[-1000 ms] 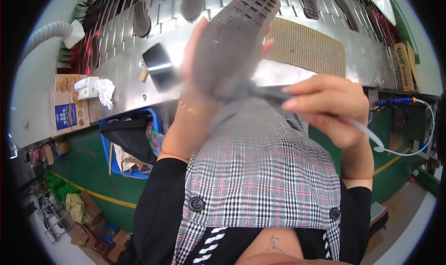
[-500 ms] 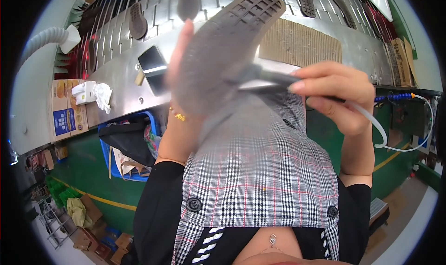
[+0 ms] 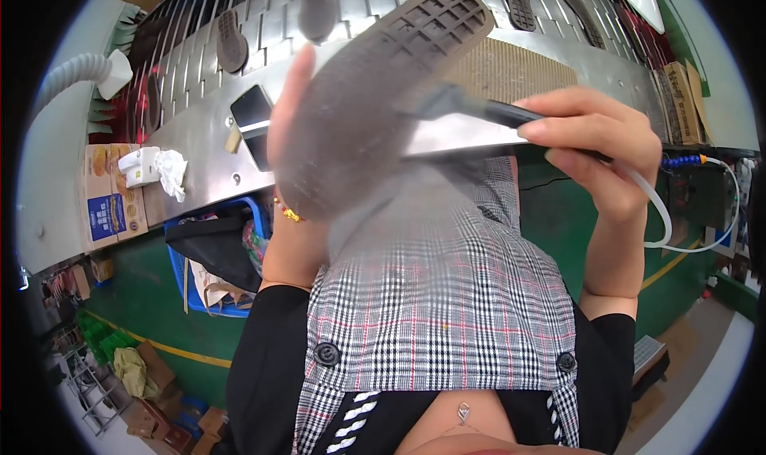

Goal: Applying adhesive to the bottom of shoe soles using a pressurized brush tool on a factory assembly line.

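Note:
A brown shoe sole (image 3: 359, 108) with a grid tread at its far end is held up in front of me, tilted. My left hand (image 3: 292, 96) grips it from behind; only a thumb or finger along its left edge shows, the rest is hidden. In my right hand (image 3: 602, 140), fingers closed, is a black-handled brush (image 3: 507, 113) with a white tube (image 3: 656, 204) trailing from its rear end. The blurred brush head lies against or just over the sole's right edge; I cannot tell if they touch.
Beyond the metal table (image 3: 191, 185) runs a slatted conveyor (image 3: 271, 16) bearing several soles (image 3: 231, 42). Corrugated cardboard (image 3: 519, 72), a dark phone (image 3: 251, 108) and tissues (image 3: 170, 172) lie on the near side. Below left stands a blue bin (image 3: 177, 267) holding bags.
The sole and my left hand have shifted slightly left and down. My right hand has moved a little right, and the brush head now sits higher along the sole's edge.

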`<state>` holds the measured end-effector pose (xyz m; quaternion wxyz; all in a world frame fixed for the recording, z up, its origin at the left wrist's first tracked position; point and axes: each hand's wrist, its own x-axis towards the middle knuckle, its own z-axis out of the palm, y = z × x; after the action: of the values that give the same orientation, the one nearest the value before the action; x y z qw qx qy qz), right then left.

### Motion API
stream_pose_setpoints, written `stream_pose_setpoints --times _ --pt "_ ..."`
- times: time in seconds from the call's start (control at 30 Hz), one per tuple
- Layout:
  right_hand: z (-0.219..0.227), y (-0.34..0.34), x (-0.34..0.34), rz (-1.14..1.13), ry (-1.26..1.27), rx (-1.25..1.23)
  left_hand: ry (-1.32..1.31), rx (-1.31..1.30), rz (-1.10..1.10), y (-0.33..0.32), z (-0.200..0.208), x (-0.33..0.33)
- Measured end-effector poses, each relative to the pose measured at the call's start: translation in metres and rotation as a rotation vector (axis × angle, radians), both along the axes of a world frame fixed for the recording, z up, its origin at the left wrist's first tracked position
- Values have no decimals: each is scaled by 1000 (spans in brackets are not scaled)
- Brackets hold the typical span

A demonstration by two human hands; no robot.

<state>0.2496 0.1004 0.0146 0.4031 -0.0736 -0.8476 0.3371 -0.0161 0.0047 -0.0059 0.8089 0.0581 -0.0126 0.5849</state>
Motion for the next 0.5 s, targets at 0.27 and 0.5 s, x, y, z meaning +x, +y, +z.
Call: stream_pose_setpoints --times 0.27,0.5 --pt "13 1 12 66 103 -41 388 -3 44 -1 -10 -2" --pt "-18 7 -3 215 480 -666 347 26 129 -8 -62 -28"
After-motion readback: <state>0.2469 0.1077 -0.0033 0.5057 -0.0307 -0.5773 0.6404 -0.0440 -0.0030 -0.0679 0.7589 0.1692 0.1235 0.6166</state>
